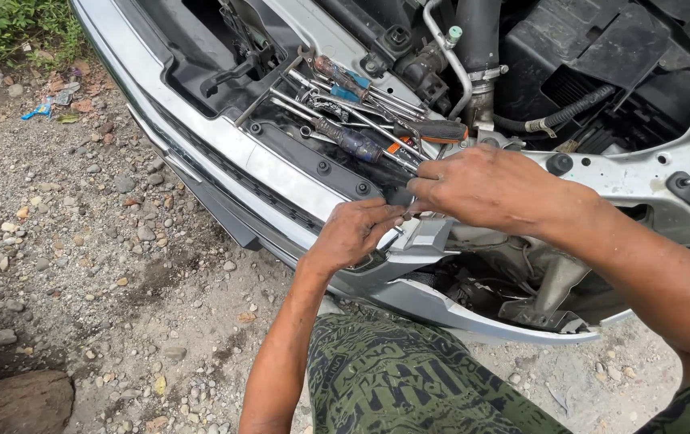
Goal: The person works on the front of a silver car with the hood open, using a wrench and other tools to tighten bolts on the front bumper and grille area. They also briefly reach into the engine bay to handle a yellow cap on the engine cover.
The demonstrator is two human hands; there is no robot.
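Observation:
My left hand (pixel 355 231) presses its fingertips against a small grey bracket (pixel 428 235) on the front edge of a silver car bumper (pixel 224 153). My right hand (pixel 486 186) reaches in from the right, fingers curled over the same spot, touching the left fingertips. What the right fingers pinch is hidden. Just behind both hands lie several tools: a blue-handled screwdriver (pixel 351 142), a dark-handled screwdriver (pixel 440 130) and chrome wrenches (pixel 337 100).
The open engine bay (pixel 570 56) with black hoses and a metal pipe fills the top right. Gravel ground (pixel 80 257) spreads to the left, with a large stone (pixel 15 402) at the bottom left. My knee in green patterned trousers (pixel 393 378) is below the hands.

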